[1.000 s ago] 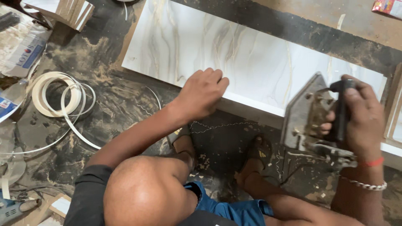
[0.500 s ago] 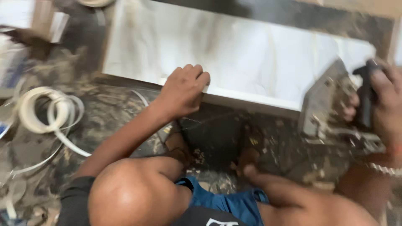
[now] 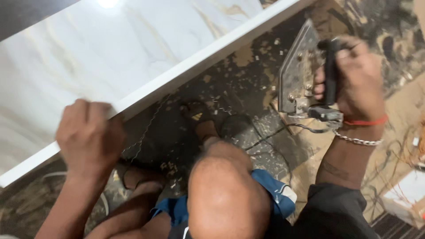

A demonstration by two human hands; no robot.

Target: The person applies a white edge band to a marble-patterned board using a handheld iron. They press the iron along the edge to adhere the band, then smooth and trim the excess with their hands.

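A large white board (image 3: 133, 53) with a marbled face lies flat on the floor, and its white front edge (image 3: 199, 66) runs diagonally across the view. My left hand (image 3: 88, 135) rests on that edge near the board's lower left end, fingers curled over it. My right hand (image 3: 356, 77) is closed around the black handle of an old metal flat iron (image 3: 301, 71). The iron is held over the dusty floor, to the right of the board's edge and apart from it.
Sawdust and small chips cover the dark floor (image 3: 248, 84). A thin cable (image 3: 274, 132) trails from the iron. My sandalled foot (image 3: 199, 117) sits just below the board's edge. A white block (image 3: 409, 194) and tangled wires lie at the far right.
The view has swung, so the board now runs diagonally. My right hand with the iron has come away from the board's edge to the right. My left hand stays on the edge.
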